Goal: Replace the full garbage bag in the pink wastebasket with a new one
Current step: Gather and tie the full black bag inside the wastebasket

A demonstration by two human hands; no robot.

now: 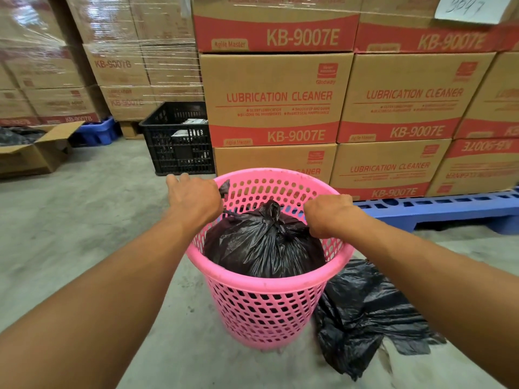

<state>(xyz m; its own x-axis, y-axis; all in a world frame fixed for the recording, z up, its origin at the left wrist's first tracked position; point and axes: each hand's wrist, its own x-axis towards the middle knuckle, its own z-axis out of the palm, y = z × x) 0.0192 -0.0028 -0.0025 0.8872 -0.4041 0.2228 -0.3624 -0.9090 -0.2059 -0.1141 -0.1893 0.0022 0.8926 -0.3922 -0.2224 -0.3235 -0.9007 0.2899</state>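
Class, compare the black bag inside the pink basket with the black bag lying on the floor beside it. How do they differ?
The bag in the basket is bulging and knotted at the top; the floor bag lies flat, crumpled and untied. The first sits inside the pink basket, gripped by the left hand and right hand; the second lies untouched on the concrete. Both are thin black plastic.

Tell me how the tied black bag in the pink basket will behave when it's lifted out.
The bag looks thin and crinkled, so it will probably sag. It bulges full, so likely some weight. The light mesh basket may rise or tip with it.
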